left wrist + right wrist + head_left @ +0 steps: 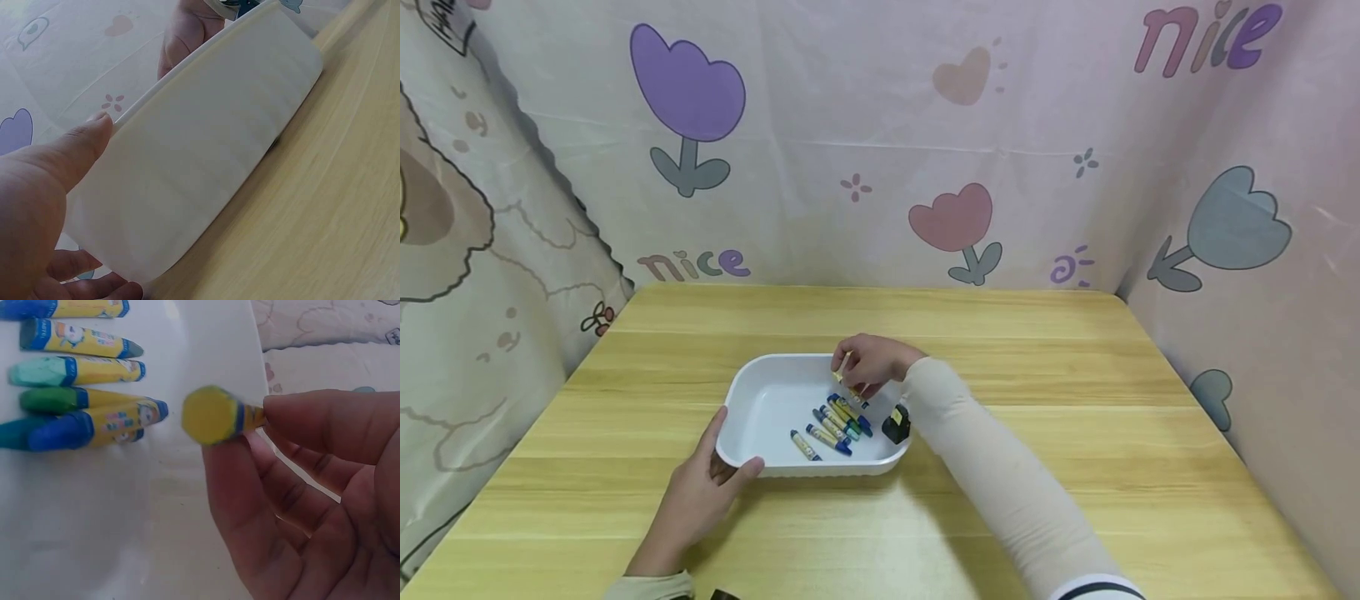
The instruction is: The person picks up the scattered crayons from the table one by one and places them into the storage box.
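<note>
A white rectangular tray (767, 417) stands on the wooden table, tilted up at its near left corner in the left wrist view. My left hand (700, 496) grips that corner, thumb over the rim and fingers beneath. Above the tray's far right part, my right hand (876, 364) pinches a yellow oil pastel (209, 417) between thumb and fingers, its flat yellow end facing the right wrist camera. Several other oil pastels lie in the tray, among them a green one (53, 400), a mint one (40, 372) and a blue one (61, 432), all in yellow-and-blue wrappers.
One oil pastel (806, 445) lies apart near the tray's front wall. A small black object (897, 425) shows below the right wrist, overlapping the tray's right end. Wooden tabletop (1000, 333) surrounds the tray, and a printed cloth (820, 100) hangs behind and at both sides.
</note>
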`<state>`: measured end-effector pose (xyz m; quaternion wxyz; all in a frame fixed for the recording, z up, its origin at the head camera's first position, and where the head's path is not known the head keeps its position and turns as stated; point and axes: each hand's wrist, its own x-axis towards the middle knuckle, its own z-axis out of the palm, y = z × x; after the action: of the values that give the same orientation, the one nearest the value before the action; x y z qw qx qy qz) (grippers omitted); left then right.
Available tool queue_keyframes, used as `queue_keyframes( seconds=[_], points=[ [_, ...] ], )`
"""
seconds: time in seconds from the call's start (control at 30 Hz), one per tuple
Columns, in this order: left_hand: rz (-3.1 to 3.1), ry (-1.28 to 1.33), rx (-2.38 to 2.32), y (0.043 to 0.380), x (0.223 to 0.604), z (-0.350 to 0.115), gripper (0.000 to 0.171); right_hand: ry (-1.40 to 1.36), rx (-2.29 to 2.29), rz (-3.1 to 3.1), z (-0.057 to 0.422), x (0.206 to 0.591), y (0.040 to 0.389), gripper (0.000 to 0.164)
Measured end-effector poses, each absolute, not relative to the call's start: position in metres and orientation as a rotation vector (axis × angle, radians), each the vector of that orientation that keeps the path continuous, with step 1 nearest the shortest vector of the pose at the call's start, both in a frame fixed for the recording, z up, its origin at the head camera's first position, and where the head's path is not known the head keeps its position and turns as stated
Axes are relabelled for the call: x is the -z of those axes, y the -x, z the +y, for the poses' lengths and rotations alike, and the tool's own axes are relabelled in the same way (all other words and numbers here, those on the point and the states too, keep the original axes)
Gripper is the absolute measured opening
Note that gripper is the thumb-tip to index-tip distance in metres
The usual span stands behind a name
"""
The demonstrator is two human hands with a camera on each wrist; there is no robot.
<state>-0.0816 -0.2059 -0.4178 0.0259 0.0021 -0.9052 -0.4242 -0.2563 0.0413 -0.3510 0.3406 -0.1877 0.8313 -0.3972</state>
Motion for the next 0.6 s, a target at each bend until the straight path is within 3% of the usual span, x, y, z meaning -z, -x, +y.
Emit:
queue_keyframes(
  seconds=[0.6],
  points=[
    [-2.790, -0.026, 1.340, 0.081, 0.418, -0.205, 0.093, 0.491, 0.853, 2.256, 0.034, 0.365, 0.250, 0.021]
  ],
)
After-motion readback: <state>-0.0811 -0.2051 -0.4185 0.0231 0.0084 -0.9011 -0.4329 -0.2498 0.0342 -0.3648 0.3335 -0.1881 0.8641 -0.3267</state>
